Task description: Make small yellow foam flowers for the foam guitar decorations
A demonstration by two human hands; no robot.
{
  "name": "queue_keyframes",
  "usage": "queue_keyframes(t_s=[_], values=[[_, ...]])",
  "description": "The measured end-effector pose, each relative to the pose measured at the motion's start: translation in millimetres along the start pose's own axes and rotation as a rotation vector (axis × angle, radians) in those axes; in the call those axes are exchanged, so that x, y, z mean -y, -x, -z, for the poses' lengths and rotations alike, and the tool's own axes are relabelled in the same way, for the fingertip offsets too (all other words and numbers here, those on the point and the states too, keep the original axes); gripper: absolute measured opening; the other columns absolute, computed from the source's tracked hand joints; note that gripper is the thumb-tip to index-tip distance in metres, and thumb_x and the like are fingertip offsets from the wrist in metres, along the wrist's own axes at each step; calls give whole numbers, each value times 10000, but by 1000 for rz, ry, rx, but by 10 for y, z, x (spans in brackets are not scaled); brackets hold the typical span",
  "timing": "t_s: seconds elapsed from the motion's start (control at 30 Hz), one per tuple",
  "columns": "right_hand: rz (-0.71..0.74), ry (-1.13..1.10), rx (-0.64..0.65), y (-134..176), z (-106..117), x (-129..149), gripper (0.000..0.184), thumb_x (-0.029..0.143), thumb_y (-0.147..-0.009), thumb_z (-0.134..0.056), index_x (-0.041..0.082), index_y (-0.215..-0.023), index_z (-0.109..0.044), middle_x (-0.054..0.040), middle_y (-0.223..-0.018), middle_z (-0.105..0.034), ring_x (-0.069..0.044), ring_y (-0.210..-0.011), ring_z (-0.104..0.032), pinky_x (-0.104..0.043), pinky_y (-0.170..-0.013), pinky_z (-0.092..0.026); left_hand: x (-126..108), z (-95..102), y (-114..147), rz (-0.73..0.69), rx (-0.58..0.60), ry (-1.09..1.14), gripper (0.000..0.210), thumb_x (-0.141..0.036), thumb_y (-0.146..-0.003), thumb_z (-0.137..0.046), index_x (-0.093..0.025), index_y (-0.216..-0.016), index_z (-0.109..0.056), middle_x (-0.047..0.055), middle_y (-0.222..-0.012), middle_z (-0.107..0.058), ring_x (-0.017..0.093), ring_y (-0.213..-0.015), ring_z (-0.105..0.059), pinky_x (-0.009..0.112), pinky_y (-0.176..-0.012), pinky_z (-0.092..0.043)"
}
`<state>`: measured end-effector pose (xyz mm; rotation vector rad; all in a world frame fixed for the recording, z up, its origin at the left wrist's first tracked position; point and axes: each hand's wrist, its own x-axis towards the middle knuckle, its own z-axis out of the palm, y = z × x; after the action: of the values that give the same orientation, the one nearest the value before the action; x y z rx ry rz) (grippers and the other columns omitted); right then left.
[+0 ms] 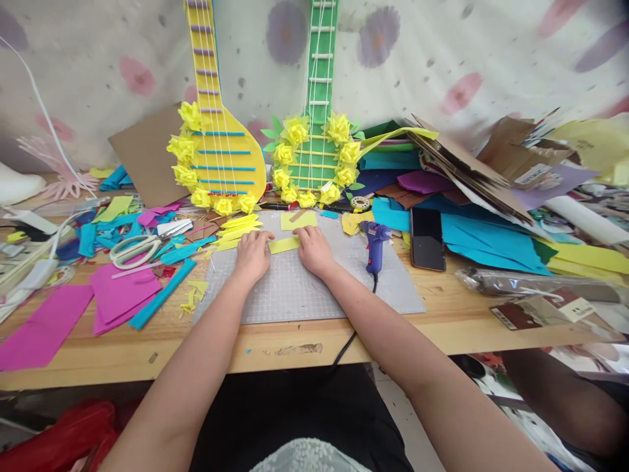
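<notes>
A short yellow paper strip (284,245) lies across the grey cutting mat (295,295). My left hand (253,254) has its fingers curled at the strip's left end, and my right hand (314,250) holds the right end. Just beyond them rests a yellow paper piece (305,219) with a small brown strip on it. Left of my left hand is a fan of yellow paper pieces (239,228). To the right, a purple hot glue gun (375,248) lies on the mat, its cord trailing over the table edge.
Behind the mat stand a yellow paper guitar (223,147) and a green paper guitar (319,144) with yellow flowers. Scissors (132,251), pink sheets (122,292) and blue scraps lie left. A phone (427,239) and piled cardboard (457,151) are right.
</notes>
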<state>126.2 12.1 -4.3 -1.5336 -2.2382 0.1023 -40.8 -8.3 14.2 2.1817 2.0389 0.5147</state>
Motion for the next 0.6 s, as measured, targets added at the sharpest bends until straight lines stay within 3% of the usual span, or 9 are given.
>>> queue_keyframes(t_s=[0.13, 0.37, 0.47, 0.6], values=[[76, -10, 10, -3, 4, -19, 455, 70, -779, -374, 162, -1210, -490, -80, -1170, -550, -209, -1076, -383, -329, -930, -328, 51, -42, -34, -74, -31, 66, 378, -96, -771, -359, -212, -1084, -537, 70, -1099, -579, 213, -1040, -478, 351, -922, -359], [90, -38, 8, 9, 43, -3, 392, 90, -801, -377, 170, -1143, -551, -76, -1078, -581, -212, -1049, -388, -325, -912, -344, -5, -83, -38, -116, -57, 247, 283, -187, -734, -485, -194, -1013, -536, 46, -904, -599, 180, -910, -524, 320, -870, -403], [73, -45, -7, 10, 50, 11, 368, 99, -813, -367, 179, -1110, -567, -82, -1033, -576, -217, -1030, -390, -324, -886, -359, -2, -77, -40, -87, -101, 328, 256, -193, -741, -474, -197, -991, -529, 35, -867, -584, 163, -870, -530, 306, -833, -423], [69, -69, -21, 22, 80, 25, 330, 102, -816, -359, 192, -1018, -605, -81, -983, -571, -214, -1011, -391, -315, -830, -384, 28, -110, -94, 15, -251, 485, 215, -231, -797, -412, -190, -978, -521, 55, -956, -572, 139, -901, -530, 275, -814, -436]])
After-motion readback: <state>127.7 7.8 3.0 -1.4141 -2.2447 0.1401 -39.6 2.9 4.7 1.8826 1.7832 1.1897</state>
